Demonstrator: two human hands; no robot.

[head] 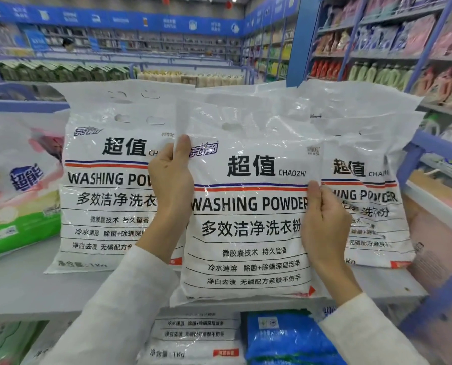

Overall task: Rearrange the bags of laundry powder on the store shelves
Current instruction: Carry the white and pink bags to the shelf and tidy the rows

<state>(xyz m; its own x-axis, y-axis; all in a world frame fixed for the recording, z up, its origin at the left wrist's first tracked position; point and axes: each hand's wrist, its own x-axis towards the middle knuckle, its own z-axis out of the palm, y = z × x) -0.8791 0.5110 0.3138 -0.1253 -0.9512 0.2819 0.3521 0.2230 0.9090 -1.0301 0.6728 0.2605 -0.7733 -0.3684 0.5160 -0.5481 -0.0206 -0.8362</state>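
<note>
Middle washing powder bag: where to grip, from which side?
Its two side edges, around mid-height, from the front. The middle bag is upright, broad and flat, in front of the neighbouring bags, so both edges are free. The left hand and right hand pinch it there.

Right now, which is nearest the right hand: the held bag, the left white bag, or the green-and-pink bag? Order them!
1. held bag, middle, gripped by the right hand.
2. left white bag, left of it.
3. green-and-pink bag, far left.
</note>
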